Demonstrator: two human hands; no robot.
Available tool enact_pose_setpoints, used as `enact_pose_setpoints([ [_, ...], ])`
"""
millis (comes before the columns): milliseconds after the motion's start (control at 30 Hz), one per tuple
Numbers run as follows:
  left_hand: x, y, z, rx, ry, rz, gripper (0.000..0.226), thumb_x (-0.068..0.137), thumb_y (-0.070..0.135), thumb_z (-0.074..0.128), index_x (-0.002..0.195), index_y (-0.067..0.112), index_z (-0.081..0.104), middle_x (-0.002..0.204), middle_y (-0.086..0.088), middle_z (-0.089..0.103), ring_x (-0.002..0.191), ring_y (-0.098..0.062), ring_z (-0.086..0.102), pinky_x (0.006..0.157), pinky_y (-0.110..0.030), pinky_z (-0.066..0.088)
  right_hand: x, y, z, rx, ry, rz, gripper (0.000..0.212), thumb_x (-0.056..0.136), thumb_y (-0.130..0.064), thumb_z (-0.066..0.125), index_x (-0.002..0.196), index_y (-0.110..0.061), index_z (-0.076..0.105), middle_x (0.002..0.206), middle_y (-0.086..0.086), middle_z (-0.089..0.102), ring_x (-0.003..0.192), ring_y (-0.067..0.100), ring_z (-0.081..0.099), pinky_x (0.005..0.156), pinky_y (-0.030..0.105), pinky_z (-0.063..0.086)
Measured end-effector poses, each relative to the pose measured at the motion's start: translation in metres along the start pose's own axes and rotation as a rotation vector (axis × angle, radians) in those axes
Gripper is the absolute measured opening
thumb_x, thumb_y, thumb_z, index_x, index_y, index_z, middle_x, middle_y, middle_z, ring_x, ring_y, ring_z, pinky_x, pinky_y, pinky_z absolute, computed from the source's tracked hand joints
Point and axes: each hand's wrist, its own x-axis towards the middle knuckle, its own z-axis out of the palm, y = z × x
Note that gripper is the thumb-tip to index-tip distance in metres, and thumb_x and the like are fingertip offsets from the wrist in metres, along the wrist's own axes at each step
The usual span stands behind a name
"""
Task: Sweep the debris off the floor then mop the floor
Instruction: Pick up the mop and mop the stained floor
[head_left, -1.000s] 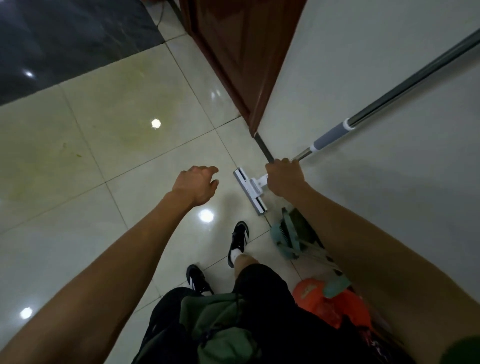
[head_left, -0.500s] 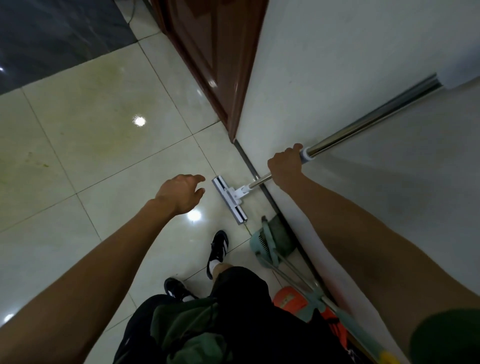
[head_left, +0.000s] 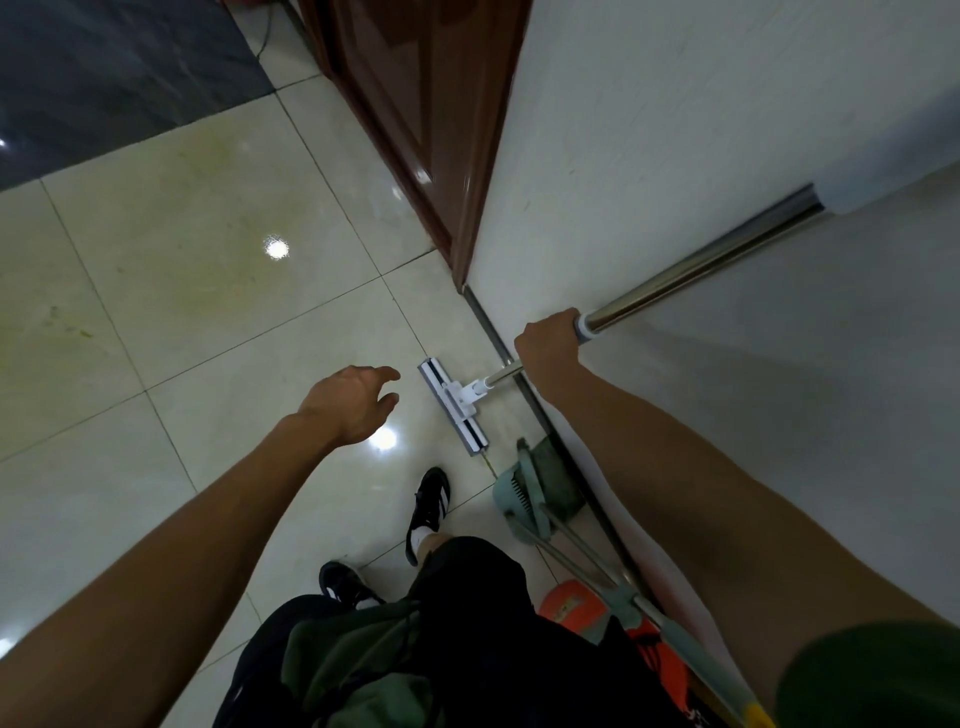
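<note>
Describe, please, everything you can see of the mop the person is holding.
The mop has a flat white rectangular head with dark strips, lying on the glossy tiled floor close to the wall's base. A white swivel joint links it to a shiny metal pole that slants up to the right, towards the camera, ending in a blurred pale sleeve. The right hand grips the pole at a whitish collar. The left hand hovers apart, not touching it.
</note>
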Motion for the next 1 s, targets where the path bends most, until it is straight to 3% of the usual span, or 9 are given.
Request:
enact_pose_setpoints([
  [233,-0.033,-0.035,-0.001,-0.053,0.049,-0.041,0.046,0.106,0.038,0.046,0.15,0.024,0.046,0.142,-0.009,0.058,0.13,-0.028,0.054,0.102,-0.041,0.047,-0.017,-0.041,-0.041,-0.087,0.0,-0.089,0.011,0.071,-0.011,0.069,0.077,-0.017,0.063,0.072,-0.002,0.062,0.064,0.018,0.06,0.076,0.036,0.044],
  [500,-0.092,-0.118,0.02,-0.156,0.115,-0.094,0.045,0.105,0.038,0.046,0.149,0.025,0.047,0.145,-0.007,0.056,0.131,-0.028,0.053,0.103,-0.041,0.047,-0.037,-0.108,-0.113,-0.178,0.021,-0.119,0.016,0.065,-0.015,0.07,0.068,-0.012,0.054,0.064,0.003,0.055,0.055,0.022,0.055,0.064,0.038,0.044],
  [600,-0.119,-0.158,0.032,-0.2,0.131,-0.129,0.045,0.105,0.038,0.046,0.149,0.026,0.047,0.145,-0.007,0.057,0.129,-0.028,0.054,0.102,-0.04,0.048,-0.046,-0.135,-0.144,-0.212,0.066,-0.105,0.009,0.071,-0.01,0.064,0.074,-0.015,0.058,0.066,0.001,0.053,0.054,0.021,0.051,0.057,0.036,0.041],
  [833,-0.185,-0.256,0.07,-0.327,0.188,-0.24,0.045,0.105,0.037,0.048,0.148,0.023,0.048,0.142,-0.008,0.059,0.125,-0.028,0.057,0.101,-0.04,0.048,-0.065,-0.228,-0.215,-0.271,0.177,-0.13,0.028,0.07,-0.003,0.057,0.091,-0.019,0.066,0.082,-0.002,0.064,0.07,0.025,0.062,0.064,0.039,0.042],
  [1000,-0.225,-0.313,0.101,-0.408,0.194,-0.336,0.045,0.105,0.035,0.049,0.147,0.022,0.049,0.143,-0.008,0.058,0.127,-0.028,0.056,0.103,-0.039,0.046,-0.072,-0.291,-0.249,-0.27,0.194,-0.147,0.02,0.073,-0.006,0.064,0.087,-0.021,0.065,0.07,-0.002,0.053,0.062,0.022,0.056,0.059,0.035,0.04],
])
